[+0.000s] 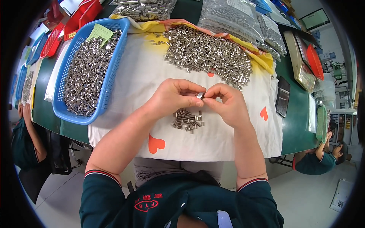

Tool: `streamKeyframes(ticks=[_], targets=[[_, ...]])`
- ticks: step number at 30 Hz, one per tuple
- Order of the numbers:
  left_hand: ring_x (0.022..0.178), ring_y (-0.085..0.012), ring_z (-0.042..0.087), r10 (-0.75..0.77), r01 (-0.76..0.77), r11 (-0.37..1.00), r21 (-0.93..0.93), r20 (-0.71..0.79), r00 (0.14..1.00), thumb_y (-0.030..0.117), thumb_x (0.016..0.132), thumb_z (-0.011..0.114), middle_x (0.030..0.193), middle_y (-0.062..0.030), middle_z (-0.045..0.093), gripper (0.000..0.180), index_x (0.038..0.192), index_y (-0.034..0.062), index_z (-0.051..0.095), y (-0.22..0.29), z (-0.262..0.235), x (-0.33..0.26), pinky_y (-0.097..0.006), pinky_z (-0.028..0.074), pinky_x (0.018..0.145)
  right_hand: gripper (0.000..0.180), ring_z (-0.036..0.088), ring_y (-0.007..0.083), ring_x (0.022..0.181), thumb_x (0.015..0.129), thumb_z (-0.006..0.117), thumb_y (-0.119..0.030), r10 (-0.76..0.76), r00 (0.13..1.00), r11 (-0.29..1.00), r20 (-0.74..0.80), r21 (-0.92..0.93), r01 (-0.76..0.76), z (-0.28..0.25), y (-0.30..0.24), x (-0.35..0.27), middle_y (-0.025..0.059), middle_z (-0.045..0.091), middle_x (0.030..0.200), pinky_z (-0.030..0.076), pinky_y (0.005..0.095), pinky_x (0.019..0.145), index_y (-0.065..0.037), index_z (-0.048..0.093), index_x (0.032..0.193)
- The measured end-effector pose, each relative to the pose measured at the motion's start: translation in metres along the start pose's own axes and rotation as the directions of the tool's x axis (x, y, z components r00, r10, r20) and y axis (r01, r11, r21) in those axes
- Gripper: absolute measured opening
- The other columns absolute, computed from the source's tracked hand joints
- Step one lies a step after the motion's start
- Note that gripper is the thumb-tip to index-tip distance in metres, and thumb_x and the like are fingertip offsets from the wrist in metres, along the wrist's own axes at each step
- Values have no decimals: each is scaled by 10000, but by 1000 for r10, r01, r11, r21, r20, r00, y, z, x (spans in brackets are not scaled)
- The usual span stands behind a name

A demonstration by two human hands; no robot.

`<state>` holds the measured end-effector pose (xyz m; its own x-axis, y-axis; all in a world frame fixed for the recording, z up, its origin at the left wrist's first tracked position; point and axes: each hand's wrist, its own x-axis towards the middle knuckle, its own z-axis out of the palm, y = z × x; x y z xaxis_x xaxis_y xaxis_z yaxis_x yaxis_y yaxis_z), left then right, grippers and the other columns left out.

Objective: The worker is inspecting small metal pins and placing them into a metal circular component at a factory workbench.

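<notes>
Over the middle of the cloth, my left hand (171,98) pinches a small shiny metal piece (200,95) between thumb and fingertips. My right hand (229,105) meets it there, thumb and forefinger closed together at the piece's right side; whether they grip the same piece or another is hidden. Just below my fingers lies a small heap of short metal sleeves (186,121). Beyond my hands spreads a large pile of similar metal sleeves (207,53) on the white cloth (133,87) with orange hearts.
A blue basket (79,119) of metal sleeves with a green paper slip stands at left. Bags of metal parts (230,17) lie at the back. A dark phone-like device (283,97) rests right of the cloth. Other people (318,161) sit at both sides.
</notes>
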<state>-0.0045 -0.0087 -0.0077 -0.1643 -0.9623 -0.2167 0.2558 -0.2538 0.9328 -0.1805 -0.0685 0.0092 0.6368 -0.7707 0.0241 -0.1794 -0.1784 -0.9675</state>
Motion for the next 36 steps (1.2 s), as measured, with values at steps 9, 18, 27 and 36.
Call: streamKeyframes(ticks=[9,18,27,36], targets=[[756,-72,574,-19,8,985,172,68,998,41,729,678,852,-36,615,279,990,-14,599,-1,-3,1,-209,474,670,110,478,78,582,725,638,-76,94,943,951,-319,-253,-180,-44,7,9,-3,545,659,414,225,566,-9,591,798],[769,-61,572,-15,14,998,-60,-8,1000,29,759,639,857,-30,615,318,1065,-3,557,1,-4,2,-197,461,668,86,552,241,787,710,587,-46,-95,988,560,-118,-827,-45,-31,12,8,96,598,779,445,351,707,-37,611,792],[744,-56,562,23,-23,1000,-1,-32,999,32,735,670,825,-21,609,326,1040,-19,569,0,-2,1,-189,463,662,76,562,140,752,714,614,-6,-122,992,968,-7,-222,118,0,-13,-1,39,616,793,426,239,702,-19,618,789],[680,-40,522,57,-15,961,275,-146,988,54,712,697,767,3,600,317,1010,-6,607,-2,3,2,-184,448,616,82,551,221,657,652,610,-6,-384,921,774,-61,-565,285,14,-6,-5,65,569,689,451,314,576,-33,565,716]])
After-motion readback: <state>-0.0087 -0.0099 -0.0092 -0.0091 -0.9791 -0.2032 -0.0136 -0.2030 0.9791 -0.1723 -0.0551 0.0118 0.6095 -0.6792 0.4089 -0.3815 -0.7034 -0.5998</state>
